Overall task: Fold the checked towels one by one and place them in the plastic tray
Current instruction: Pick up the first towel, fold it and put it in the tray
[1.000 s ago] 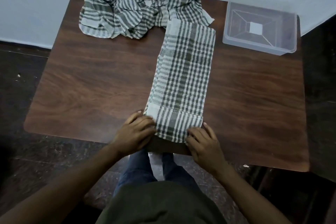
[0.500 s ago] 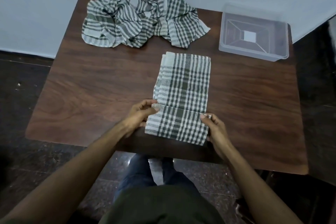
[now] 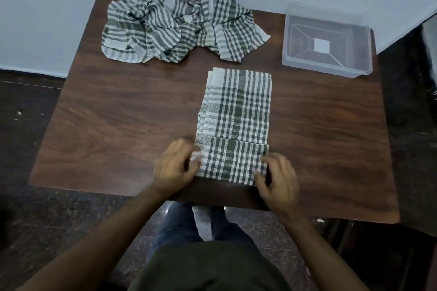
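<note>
From the head view, the brown wood-grain tabletop (image 3: 118, 125) fills the middle of the frame, its near edge running just below the two hands. Wide bare wood lies at the left of the frame and again at the right, between the folded towel (image 3: 234, 120) and the tabletop's right edge.

The folded towel lies flat at the centre as a long strip, green and white checks, its near end doubled over so a fold edge crosses it. The left hand (image 3: 175, 168) pinches that doubled end at its left side, fingers curled; the right hand (image 3: 277, 178) grips its right corner, fingers curled too. Both are blurred.

A crumpled pile of checked towels (image 3: 175, 26) sits at the upper left. The clear plastic tray (image 3: 326, 40) stands at the upper right, well apart from the folded towel.
</note>
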`<state>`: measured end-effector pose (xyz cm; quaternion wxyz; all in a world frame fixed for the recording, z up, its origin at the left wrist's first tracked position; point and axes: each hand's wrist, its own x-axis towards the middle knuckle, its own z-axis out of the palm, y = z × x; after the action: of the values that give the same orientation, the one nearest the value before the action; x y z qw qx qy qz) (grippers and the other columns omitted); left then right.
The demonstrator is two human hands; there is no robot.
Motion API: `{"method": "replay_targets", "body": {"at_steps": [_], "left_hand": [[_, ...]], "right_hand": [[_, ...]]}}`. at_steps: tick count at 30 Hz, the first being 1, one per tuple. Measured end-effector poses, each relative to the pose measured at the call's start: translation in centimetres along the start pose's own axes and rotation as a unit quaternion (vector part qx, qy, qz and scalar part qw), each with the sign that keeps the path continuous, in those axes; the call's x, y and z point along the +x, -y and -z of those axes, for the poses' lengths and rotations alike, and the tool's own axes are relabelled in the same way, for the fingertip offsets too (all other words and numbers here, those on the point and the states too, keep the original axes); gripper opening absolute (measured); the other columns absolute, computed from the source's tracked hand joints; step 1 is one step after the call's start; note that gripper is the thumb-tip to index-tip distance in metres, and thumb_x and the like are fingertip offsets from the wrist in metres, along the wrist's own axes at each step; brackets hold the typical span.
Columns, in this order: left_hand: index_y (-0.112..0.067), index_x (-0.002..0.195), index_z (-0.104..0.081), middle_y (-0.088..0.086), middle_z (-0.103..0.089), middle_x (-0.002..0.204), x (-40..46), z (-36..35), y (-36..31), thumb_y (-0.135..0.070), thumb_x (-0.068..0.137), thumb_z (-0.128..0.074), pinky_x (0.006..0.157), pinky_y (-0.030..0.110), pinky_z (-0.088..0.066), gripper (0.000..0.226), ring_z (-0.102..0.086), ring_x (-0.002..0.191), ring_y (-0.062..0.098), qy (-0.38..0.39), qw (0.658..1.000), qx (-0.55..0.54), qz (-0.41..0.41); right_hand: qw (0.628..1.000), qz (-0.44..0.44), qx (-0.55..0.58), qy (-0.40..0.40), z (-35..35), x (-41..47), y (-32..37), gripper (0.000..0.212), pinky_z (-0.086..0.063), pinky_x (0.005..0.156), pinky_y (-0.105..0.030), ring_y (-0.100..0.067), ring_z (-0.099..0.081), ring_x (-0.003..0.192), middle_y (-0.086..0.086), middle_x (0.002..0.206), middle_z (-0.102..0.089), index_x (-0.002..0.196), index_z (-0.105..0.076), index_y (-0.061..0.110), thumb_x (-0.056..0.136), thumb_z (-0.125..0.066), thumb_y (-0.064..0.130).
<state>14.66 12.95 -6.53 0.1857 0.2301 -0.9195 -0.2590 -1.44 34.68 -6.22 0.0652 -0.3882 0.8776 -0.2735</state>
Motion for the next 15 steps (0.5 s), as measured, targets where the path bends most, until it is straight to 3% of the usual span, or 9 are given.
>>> {"method": "replay_targets", "body": {"at_steps": [2, 5, 9, 12, 15], "left_hand": [[-0.014, 0.103, -0.066, 0.003, -0.063, 0.104, -1.0, -0.1, 1.1, -0.035, 0.085, -0.061, 0.081, 0.032, -0.045, 0.027, -0.056, 0.098, 0.017, 0.084, 0.983, 0.033, -0.162], [-0.022, 0.118, -0.063, 0.001, -0.062, 0.123, -1.4, -0.9, 2.4, -0.037, 0.084, -0.062, 0.105, 0.045, -0.036, 0.037, -0.053, 0.123, 0.022, 0.182, 0.954, 0.094, -0.219], [-0.021, 0.102, -0.069, 0.0, -0.068, 0.107, -0.8, -0.9, 1.4, -0.03, 0.087, -0.058, 0.102, 0.044, -0.039, 0.02, -0.062, 0.108, 0.021, 0.16, 0.949, 0.111, -0.247], [-0.021, 0.082, -0.067, -0.004, -0.067, 0.085, -0.9, 0.7, -0.4, -0.031, 0.082, -0.058, 0.092, 0.036, -0.043, 0.014, -0.064, 0.082, 0.015, 0.196, 0.953, 0.066, -0.22], [-0.019, 0.082, -0.068, -0.008, -0.067, 0.081, 0.3, 2.7, -1.8, -0.032, 0.084, -0.055, 0.083, 0.024, -0.047, 0.018, -0.062, 0.075, 0.007, 0.288, 0.949, -0.121, -0.052]], "right_hand": [[0.985, 0.14, -0.065, 0.083, -0.2, -1.1, -1.5, 0.037, -0.037, 0.1, -0.039, -0.022, -0.05, 0.121, -0.007, 0.127, -0.058, 0.119, -0.06, 0.014, 0.089, -0.059, 0.036], [0.965, 0.188, -0.121, 0.134, -0.8, -1.4, -2.6, 0.036, -0.031, 0.11, -0.043, -0.024, -0.049, 0.127, -0.007, 0.134, -0.056, 0.123, -0.06, 0.016, 0.091, -0.058, 0.032], [0.964, 0.183, -0.128, 0.143, -0.4, -0.3, -1.6, 0.013, -0.029, 0.108, -0.043, -0.018, -0.057, 0.107, 0.0, 0.112, -0.063, 0.099, -0.066, 0.018, 0.089, -0.057, 0.02], [0.966, 0.12, -0.029, 0.228, 1.8, -0.3, -0.7, 0.012, -0.034, 0.104, -0.041, -0.011, -0.054, 0.099, 0.006, 0.096, -0.061, 0.087, -0.06, 0.022, 0.086, -0.052, 0.029], [0.937, 0.02, 0.188, 0.295, 4.7, 0.5, 0.2, 0.018, -0.047, 0.079, -0.033, -0.015, -0.059, 0.087, 0.0, 0.085, -0.063, 0.081, -0.061, 0.015, 0.085, -0.055, 0.031]]}}
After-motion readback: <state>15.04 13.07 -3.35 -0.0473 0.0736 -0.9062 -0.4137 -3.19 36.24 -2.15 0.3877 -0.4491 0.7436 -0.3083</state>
